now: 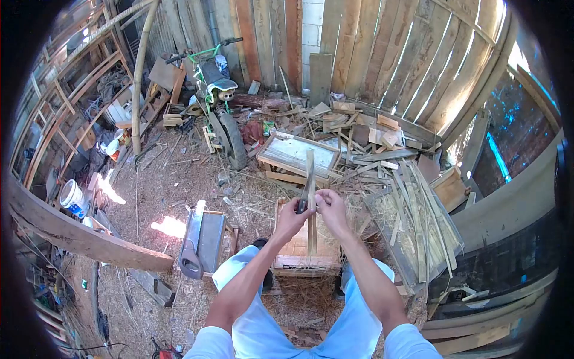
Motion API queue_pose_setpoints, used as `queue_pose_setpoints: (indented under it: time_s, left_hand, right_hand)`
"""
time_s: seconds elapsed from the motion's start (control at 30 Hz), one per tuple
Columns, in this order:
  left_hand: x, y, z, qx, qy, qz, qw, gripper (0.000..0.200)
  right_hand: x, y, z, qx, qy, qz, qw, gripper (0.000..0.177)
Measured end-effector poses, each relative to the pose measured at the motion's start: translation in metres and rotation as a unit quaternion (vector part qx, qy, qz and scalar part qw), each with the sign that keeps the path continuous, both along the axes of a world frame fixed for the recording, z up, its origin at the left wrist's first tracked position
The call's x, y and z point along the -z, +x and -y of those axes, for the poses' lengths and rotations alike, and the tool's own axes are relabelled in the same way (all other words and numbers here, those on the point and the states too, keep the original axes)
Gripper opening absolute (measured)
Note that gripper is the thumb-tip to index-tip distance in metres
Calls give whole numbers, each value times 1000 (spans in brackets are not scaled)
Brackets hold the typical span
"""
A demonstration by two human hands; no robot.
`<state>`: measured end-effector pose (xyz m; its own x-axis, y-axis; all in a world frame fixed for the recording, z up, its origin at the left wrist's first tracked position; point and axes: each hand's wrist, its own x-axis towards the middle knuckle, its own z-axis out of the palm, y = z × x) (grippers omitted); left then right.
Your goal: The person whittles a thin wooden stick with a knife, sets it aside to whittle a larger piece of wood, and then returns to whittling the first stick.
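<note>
My left hand (293, 216) is closed round the dark handle of a knife (307, 188), its blade pointing up beside a thin wooden strip (311, 230). My right hand (330, 209) pinches the same strip from the other side, fingers pressed together. The strip stands nearly upright in the view, between both hands. Under it, between my knees, is a low wooden box (296, 248) with a pale wooden top. The fingertips at the strip are small and partly hidden.
A handsaw (192, 242) lies on a dark board (211, 239) at the left. Wooden strips (418, 221) are piled on the right. Ahead stand a framed white panel (293, 152), scrap wood (382, 134) and a bike (224, 113). A curved beam (89, 233) crosses the left.
</note>
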<state>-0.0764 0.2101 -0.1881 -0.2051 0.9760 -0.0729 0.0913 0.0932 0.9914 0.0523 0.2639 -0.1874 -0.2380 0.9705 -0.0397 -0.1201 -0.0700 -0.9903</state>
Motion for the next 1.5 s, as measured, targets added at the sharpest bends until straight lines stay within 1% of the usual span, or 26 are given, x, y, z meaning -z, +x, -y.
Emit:
queue_pose_setpoints:
  time_s: [0.07,0.1,0.13,0.17,0.2,0.27,0.3,0.33,0.4,0.53,0.6,0.63,0.67,0.73,0.77,0.83,0.87,0.93,0.97,1.0,1.07,1.13,1.2,1.3,1.4,1.5]
  left_hand:
    - [0,5,-2,-3,13,-12,1000,28]
    - [-4,9,-2,-34,46,-57,997,25]
    - [-7,14,-2,-64,78,-101,990,23]
    - [-10,19,-2,-72,68,-120,988,24]
    - [-11,23,-1,-68,66,-119,988,24]
    - [-16,27,0,-57,78,-166,981,23]
    - [-13,28,-1,-54,93,-186,977,24]
    - [-9,28,-1,-55,93,-187,977,24]
    - [-4,30,-1,-54,111,-192,974,20]
    - [1,30,0,-59,98,-195,974,21]
    - [3,28,1,-44,48,-222,973,24]
    - [4,26,1,-45,47,-222,973,24]
    - [4,24,0,-33,38,-212,976,25]
    - [14,18,-5,-23,30,-201,979,25]
    - [24,11,-10,-14,3,-125,992,24]
    - [20,3,-12,-1,-29,24,999,18]
    - [18,-2,-14,-4,-29,27,999,18]
    - [14,-12,-19,1,-17,126,992,18]
    - [12,-14,-20,-9,-9,139,990,18]
    - [10,-15,-21,-11,-10,141,990,18]
    - [8,-20,-22,-22,28,194,980,19]
    - [5,-20,-22,-23,31,202,979,20]
    - [3,-21,-21,-17,36,212,976,20]
    - [1,-24,-20,-15,33,199,979,23]
    - [-2,-27,-17,-18,24,184,983,24]
    - [-5,-27,-16,-10,24,181,983,24]
  right_hand:
    - [0,0,1,-26,31,46,998,24]
    - [-5,-1,3,-23,32,46,998,24]
    - [-10,-3,7,8,58,127,990,28]
    - [-13,-4,10,41,82,208,974,31]
    - [-11,-4,10,44,80,208,974,31]
    - [-1,-5,2,92,82,242,962,45]
    - [6,-8,-3,101,82,188,973,41]
    - [12,-5,-7,100,82,188,974,41]
    - [19,1,-14,8,-34,208,977,29]
    - [20,3,-18,26,-66,186,980,19]
    - [16,5,-25,70,-98,126,985,13]
    - [3,8,-23,79,-109,98,986,11]
    - [-5,11,-26,77,-109,99,986,11]
    - [-18,18,-32,134,-89,-62,985,10]
    - [-25,21,-32,132,-88,-60,986,10]
    - [-41,25,-29,171,-113,-114,972,11]
    - [-38,28,-30,168,-113,-112,973,11]
    - [-20,35,-33,60,-141,-70,986,15]
    - [-7,34,-33,29,-158,-80,984,22]
    - [-11,32,-27,28,-159,-78,984,22]
    - [-27,17,-10,-39,-98,143,984,31]
    - [-33,8,1,-51,-88,123,987,36]
    - [-42,5,9,-83,-9,183,980,35]
    - [-31,3,2,-101,19,187,977,36]
    - [-33,5,1,-92,-21,153,984,38]
    - [-43,7,5,-104,-27,167,980,42]
